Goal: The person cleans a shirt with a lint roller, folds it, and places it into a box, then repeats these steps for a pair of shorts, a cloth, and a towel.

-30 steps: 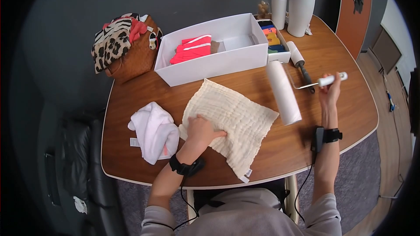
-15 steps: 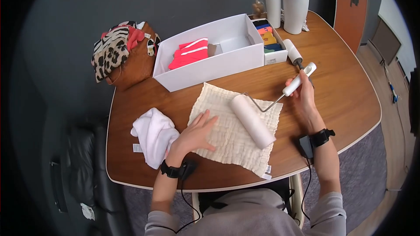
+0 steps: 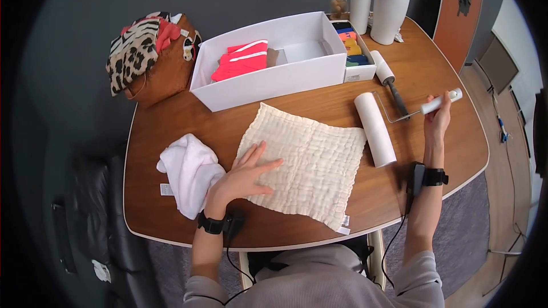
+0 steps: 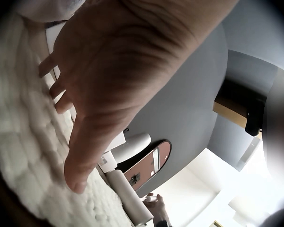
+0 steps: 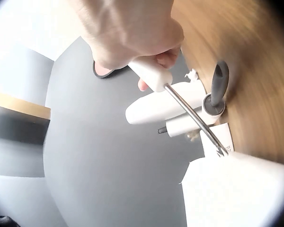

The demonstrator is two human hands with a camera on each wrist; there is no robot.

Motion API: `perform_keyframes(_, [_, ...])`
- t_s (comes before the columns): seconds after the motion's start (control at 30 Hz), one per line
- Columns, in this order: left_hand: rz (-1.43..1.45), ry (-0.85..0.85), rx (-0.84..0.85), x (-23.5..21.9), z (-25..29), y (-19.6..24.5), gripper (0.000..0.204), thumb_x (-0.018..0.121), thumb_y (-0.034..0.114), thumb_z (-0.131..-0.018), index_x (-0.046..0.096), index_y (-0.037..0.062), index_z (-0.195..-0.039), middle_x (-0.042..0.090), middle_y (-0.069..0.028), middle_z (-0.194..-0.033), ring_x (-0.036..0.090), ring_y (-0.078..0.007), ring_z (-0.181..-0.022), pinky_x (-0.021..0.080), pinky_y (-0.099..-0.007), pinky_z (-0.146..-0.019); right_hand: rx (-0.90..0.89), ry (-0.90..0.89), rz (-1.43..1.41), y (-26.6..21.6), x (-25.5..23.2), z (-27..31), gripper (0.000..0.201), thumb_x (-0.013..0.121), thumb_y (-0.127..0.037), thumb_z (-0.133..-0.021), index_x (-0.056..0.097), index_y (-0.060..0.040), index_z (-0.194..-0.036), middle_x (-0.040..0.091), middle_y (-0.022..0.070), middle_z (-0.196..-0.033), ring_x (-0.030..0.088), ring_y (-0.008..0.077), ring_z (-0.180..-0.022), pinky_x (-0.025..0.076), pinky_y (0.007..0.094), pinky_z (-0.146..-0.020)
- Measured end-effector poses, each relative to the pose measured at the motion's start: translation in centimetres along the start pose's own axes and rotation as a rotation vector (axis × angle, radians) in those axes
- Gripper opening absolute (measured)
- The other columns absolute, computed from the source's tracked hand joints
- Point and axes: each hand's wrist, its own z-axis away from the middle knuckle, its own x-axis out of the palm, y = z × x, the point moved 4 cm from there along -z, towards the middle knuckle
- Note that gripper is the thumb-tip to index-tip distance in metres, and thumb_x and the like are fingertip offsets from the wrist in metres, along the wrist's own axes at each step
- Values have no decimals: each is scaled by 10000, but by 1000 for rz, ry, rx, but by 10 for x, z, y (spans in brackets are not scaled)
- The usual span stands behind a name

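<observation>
A cream crinkled gauze cloth (image 3: 302, 165) lies spread on the table, a small white tag at its near right corner. My left hand (image 3: 242, 178) rests on its left part, fingers straight and spread; the left wrist view shows the thumb (image 4: 77, 177) down against the quilted fabric. On the right, my right hand (image 3: 437, 121) grips the white handle (image 3: 442, 101) of a large lint roller. Its wide white roll (image 3: 375, 130) stands just beyond the cloth's right edge. In the right wrist view the metal rod (image 5: 194, 116) runs from the handle to the roll.
A crumpled white towel (image 3: 191, 174) lies left of the left hand. Behind the cloth stands a long white box (image 3: 274, 80) with folded red clothing, beside a smaller box of colourful folded items. A smaller lint roller (image 3: 394, 88), a white vase (image 3: 391, 5) and a clothes-topped brown basket (image 3: 165, 82) stand around.
My right hand swung the roller left over the cloth, then back right off it. The left hand has gone from bent fingers to spread ones, and the cloth's near corner now lies farther right.
</observation>
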Motion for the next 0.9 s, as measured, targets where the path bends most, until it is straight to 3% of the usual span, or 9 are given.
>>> perform_keyframes(0.03, [-6,18,3,2,0,1,727,714,358,-638,381,340,-1285,69,-192,-1427,126,-348,-1305,182,-438,-1029,-8,26,-53,-3,4,3,305,442,-392,-883,468,-97,-815,556,55,-666,411,72,-467,329,205,-430])
perform_keyframes(0.13, [-98,38,-39,1,0,18,719,714,378,-633,392,341,-1275,79,-211,-1416,196,-381,-1263,259,-446,-994,86,-158,-160,8,15,12,312,430,-384,-894,476,-85,-814,557,68,-672,376,74,-430,343,212,-439])
perform_keyframes(0.17, [-76,20,-83,0,1,26,707,707,382,-644,394,334,-1276,95,-228,-1405,194,-391,-1258,258,-440,-995,157,-98,-209,23,22,15,300,440,-375,-892,498,-90,-816,564,70,-704,295,60,-382,305,188,-388])
perform_keyframes(0.23, [-37,-14,-170,0,2,40,684,692,390,-665,399,319,-1278,127,-263,-1384,192,-411,-1249,257,-430,-996,253,-286,-222,38,50,41,300,429,-375,-896,496,-90,-833,567,77,-711,280,63,-388,315,192,-421])
perform_keyframes(0.33, [-55,118,-162,3,3,47,686,699,453,-628,430,311,-1243,240,-267,-1291,299,-408,-1168,426,-446,-840,335,-358,-166,34,74,71,316,356,-369,-920,460,-77,-857,579,104,-709,297,86,-403,341,216,-462])
perform_keyframes(0.53, [2,-44,-251,-3,0,59,640,646,465,-697,414,282,-1265,384,-268,-1102,480,-421,-977,418,-373,-851,469,-397,-117,50,85,93,311,341,-364,-923,439,-78,-852,577,114,-705,331,88,-421,339,216,-460])
perform_keyframes(0.6, [8,-43,-227,0,-4,55,610,643,436,-709,429,272,-1256,422,-231,-1028,518,-385,-871,434,-355,-802,537,-444,-123,57,92,105,309,333,-355,-924,431,-70,-855,579,123,-706,348,97,-424,348,221,-462])
perform_keyframes(0.73, [48,-62,-199,-6,0,46,556,644,360,-723,459,253,-1236,463,-160,-920,529,-316,-803,437,-349,-728,510,-450,-35,59,89,98,304,335,-351,-922,428,-68,-858,576,117,-686,395,102,-443,357,220,-459])
perform_keyframes(0.9, [58,-35,-168,-8,2,42,543,644,319,-722,468,253,-1231,460,-134,-888,520,-280,-795,424,-343,-698,282,-259,104,40,64,61,310,370,-372,-907,443,-75,-851,563,68,-644,491,110,-492,362,211,-411])
